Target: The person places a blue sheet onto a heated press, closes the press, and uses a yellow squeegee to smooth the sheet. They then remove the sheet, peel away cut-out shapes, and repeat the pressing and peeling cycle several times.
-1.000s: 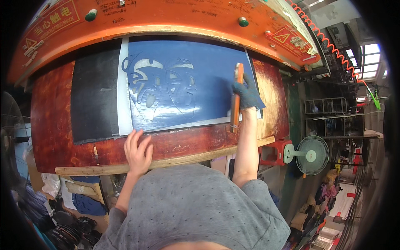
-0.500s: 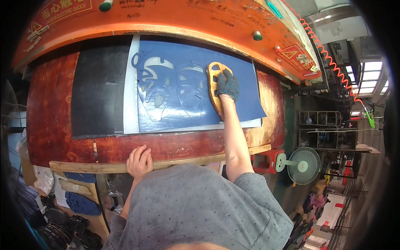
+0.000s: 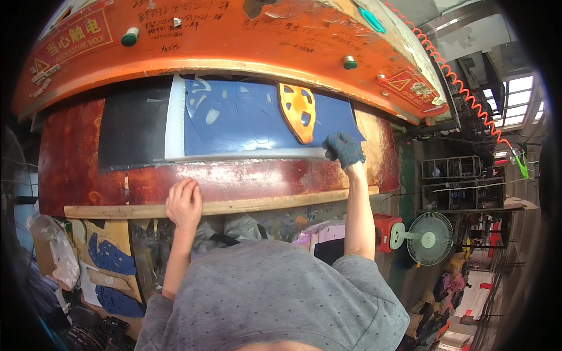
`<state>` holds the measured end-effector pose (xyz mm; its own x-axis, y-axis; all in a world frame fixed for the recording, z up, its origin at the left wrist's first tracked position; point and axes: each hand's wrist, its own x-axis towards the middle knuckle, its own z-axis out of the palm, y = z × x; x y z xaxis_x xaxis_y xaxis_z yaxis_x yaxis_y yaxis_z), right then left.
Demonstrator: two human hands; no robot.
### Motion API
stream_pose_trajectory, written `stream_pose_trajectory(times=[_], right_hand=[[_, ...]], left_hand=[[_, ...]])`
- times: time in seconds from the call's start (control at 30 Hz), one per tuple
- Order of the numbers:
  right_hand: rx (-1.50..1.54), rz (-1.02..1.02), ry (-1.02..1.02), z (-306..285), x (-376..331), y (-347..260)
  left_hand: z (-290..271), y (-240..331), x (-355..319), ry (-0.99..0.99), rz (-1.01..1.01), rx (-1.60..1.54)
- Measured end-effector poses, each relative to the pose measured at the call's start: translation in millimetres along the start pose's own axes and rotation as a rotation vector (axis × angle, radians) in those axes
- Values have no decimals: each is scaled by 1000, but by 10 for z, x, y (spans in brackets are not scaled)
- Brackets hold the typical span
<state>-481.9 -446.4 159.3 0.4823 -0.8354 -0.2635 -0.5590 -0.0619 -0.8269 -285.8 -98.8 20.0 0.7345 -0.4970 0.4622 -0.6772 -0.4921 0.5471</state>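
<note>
The die (image 3: 297, 107) sits clear of the cutouts (image 3: 211, 116), seemingly for unbroken sheet (image 3: 246, 130), with left hand (image 3: 184, 202) half-curled and empty, right hand (image 3: 344, 150) curled, its hold unclear.

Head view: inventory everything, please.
Board: 1, dark red, centre
Rail: 1, tan, board front
Blue sheet: 1, blue, on board
White sheet: 1, white, under blue
Black sheet: 1, black, left
Holed plate: 1, orange, on blue sheet
Machine beam: 1, orange, top
Knobs: 2, green, on beam
Hose: 1, red, right
Fan: 1, whitish, right
Stool: 1, red, beside fan
Clutter: uncounted, mixed, both sides
Shirt: 1, grey, bottom
Left hand: 1, bare, near rail
Right hand: 1, dark glove, at blue sheet
</note>
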Motion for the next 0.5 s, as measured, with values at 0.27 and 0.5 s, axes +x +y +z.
stream_pose_trajectory(times=[0.27,0.5], right_hand=[[407,-30,68,-87,-102,13],[388,-121,-30,49,-546,477]], left_hand=[[-90,-175,-111,-113,190,43],[-13,-142,-269,-137,101,185]])
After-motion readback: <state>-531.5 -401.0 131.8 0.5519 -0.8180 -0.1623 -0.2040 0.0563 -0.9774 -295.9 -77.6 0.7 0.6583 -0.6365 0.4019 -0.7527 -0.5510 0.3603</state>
